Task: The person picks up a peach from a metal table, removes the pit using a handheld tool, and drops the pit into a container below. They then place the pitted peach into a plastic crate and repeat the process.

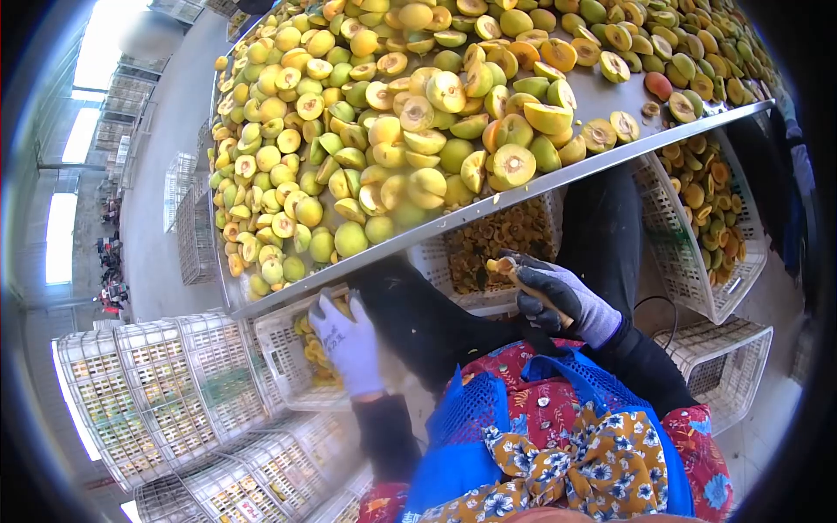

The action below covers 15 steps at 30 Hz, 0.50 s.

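My left hand (347, 343), in a pale lilac glove with dark fingertips, is over a white crate (301, 397) of yellow fruit pieces (316, 357) below the table's edge. Its fingers look spread, with nothing clearly held in them. My right hand (558, 296), gloved alike, is closed around a wooden-handled tool (542, 299) in front of my lap. The tool's tip points up and left; its orange-brown end is too small to make out. Apricot-like stone fruits (349, 237), whole and halved, some showing their pits, lie heaped on the metal table (610, 164).
Beneath the table, between my legs, a crate (432, 261) holds brownish pieces. A tilted crate (689, 253) of halves stands right, above another crate (728, 344). Stacked white crates (166, 375) fill the lower left. Another person's sleeve (800, 170) shows at far right.
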Available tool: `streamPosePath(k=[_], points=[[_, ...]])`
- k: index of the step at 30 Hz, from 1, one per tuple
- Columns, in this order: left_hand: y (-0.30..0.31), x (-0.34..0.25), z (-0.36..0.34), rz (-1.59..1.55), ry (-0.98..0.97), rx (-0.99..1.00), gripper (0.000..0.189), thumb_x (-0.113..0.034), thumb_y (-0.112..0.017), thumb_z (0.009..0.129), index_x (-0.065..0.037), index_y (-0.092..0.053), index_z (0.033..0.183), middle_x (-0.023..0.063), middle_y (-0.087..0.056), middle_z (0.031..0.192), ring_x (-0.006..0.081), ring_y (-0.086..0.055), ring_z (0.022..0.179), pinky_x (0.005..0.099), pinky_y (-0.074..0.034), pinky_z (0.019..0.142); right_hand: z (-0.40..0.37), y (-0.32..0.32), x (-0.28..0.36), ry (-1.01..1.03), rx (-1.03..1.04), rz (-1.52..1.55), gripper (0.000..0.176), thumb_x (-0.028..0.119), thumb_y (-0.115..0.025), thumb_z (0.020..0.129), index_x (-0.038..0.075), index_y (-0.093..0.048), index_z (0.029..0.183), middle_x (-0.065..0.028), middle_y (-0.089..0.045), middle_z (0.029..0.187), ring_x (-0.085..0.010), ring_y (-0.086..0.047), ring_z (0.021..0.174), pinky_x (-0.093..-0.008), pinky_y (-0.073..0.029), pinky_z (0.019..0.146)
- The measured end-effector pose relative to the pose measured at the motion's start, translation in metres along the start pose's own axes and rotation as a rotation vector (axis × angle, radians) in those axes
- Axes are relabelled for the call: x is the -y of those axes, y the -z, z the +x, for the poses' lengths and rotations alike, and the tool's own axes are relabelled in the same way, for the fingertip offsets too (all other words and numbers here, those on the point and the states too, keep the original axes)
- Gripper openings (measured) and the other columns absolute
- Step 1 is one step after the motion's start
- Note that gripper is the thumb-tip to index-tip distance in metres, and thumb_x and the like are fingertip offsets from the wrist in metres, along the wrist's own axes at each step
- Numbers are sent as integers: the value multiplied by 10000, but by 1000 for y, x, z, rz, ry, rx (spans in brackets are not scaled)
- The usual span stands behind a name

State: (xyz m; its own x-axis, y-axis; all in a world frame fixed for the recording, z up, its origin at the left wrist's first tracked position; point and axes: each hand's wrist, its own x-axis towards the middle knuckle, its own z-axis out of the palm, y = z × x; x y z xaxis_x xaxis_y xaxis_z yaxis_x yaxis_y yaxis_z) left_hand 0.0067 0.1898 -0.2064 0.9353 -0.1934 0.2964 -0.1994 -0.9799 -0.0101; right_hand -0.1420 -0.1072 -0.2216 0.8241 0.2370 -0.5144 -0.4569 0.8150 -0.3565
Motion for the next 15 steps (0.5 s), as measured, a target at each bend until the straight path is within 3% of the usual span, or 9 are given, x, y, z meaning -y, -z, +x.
streamPosePath(k=[2,3,6,7,9,10,12,13,15], points=[[28,-56,38,-434,108,208,448,-253,-602,932,8,-540,1291,252,-559,1196,418,-549,1112,487,-437,983,4,-9,3,73,-20,-66,551,364,-547,1007,158,-366,1484,-40,-540,659,-72,-461,475,-199,-354,397],[23,-76,51,-445,-38,173,469,-257,-622,913,4,-537,1294,251,-554,1205,415,-541,1129,487,-439,976,4,-5,6,65,23,-188,559,333,-542,1010,137,-350,1496,-50,-582,709,-95,-525,549,-222,-411,474],[-1,-132,91,-391,-419,54,507,-272,-681,856,-41,-559,1290,231,-560,1184,398,-545,1120,485,-448,959,13,3,3,212,-263,-812,577,289,-542,1003,99,-328,1504,-97,-645,784,-152,-605,640,-294,-490,597],[-9,-143,101,-350,-473,126,509,-273,-693,843,-56,-564,1286,224,-563,1170,391,-550,1108,480,-452,953,12,6,7,269,-294,-1115,590,256,-544,992,72,-313,1503,-151,-676,846,-207,-657,740,-364,-525,698],[-22,-157,114,-258,-574,268,517,-274,-718,818,-85,-574,1277,211,-569,1144,375,-559,1084,471,-458,941,9,20,6,358,-243,-1116,579,258,-547,992,57,-331,1490,-171,-679,843,-226,-667,745,-377,-528,712],[-24,-156,116,-341,-548,264,517,-277,-723,810,-93,-576,1270,207,-571,1132,376,-561,1070,472,-464,929,8,23,6,402,-215,-1113,574,259,-549,991,49,-340,1483,-181,-680,841,-235,-672,747,-384,-529,718],[-29,-148,121,-502,-503,257,518,-282,-734,792,-110,-581,1257,200,-573,1107,376,-565,1042,474,-475,905,1,20,8,368,-353,-1044,548,258,-560,987,33,-382,1454,-164,-676,804,-229,-670,730,-383,-527,711],[-30,-144,120,-652,-486,120,459,-310,-718,837,-86,-586,1216,166,-614,1048,313,-622,889,409,-532,744,-2,16,10,349,-418,-1010,535,257,-566,985,26,-402,1439,-156,-675,786,-226,-670,721,-382,-526,707],[-30,-134,115,-1199,-98,365,402,-337,-674,891,-70,-590,1180,135,-636,996,258,-637,781,343,-521,628,-6,6,14,431,-447,-1038,440,248,-573,981,3,-475,1334,-164,-658,749,-261,-670,695,-395,-518,685]])
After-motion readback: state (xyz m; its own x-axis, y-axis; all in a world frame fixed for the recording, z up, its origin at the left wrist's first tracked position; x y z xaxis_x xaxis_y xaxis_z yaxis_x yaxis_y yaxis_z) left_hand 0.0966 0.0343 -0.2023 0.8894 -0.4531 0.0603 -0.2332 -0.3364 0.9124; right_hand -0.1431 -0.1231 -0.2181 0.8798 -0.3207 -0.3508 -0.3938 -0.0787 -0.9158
